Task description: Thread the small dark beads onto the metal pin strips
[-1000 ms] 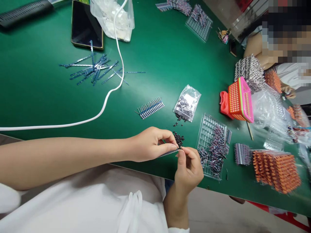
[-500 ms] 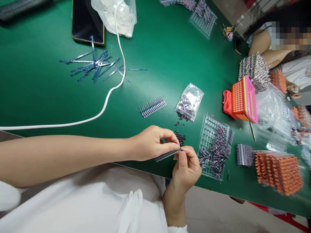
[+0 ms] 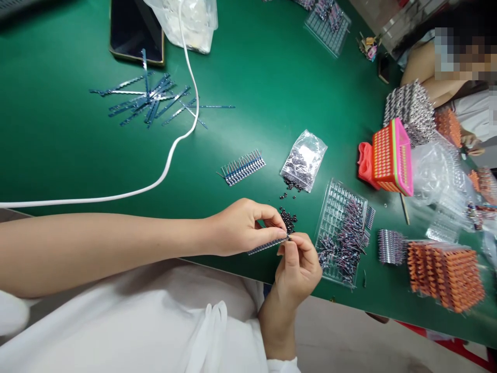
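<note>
My left hand reaches in from the left, thumb and fingers pinched on a narrow dark strip of small parts. The strip slants down to the left beneath the hand. At its right end, my right hand closes thumb and forefinger on something tiny and dark that I cannot make out. Just behind the fingertips lies a loose pile of small black pieces. Farther back is a clear plastic bag of similar pieces, some spilled at its mouth. A strip of small parts with thin wire leads lies left of the bag.
Right of my hands sits a clear compartment tray with many wired parts. Beyond it are an orange-pink basket and stacked orange parts. A white cable crosses near blue metal strips and a phone. Another person sits far right.
Both hands keep nearly the same pose at the strip's right end. The view has shifted slightly; nothing else has visibly moved.
</note>
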Demonstrator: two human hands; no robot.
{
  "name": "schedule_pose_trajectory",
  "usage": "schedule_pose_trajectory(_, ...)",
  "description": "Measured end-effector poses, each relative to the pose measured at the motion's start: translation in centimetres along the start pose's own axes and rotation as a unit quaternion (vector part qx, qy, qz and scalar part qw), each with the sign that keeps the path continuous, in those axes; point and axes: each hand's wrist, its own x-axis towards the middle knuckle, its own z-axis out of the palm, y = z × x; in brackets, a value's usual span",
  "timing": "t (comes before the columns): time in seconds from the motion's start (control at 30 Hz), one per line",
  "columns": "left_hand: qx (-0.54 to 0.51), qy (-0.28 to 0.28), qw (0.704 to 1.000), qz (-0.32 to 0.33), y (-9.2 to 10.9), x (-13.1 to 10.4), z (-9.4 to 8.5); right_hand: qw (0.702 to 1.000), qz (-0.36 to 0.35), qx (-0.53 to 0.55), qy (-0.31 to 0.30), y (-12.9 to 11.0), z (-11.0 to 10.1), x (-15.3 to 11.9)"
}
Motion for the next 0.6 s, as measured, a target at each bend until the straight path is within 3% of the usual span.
schedule_pose_trajectory(0.6,0.022,-0.006,1.0,0.0,0.18,0.12,-0.13,0.999,0.02,-0.025,-0.008,-0.43,-0.05,0.06)
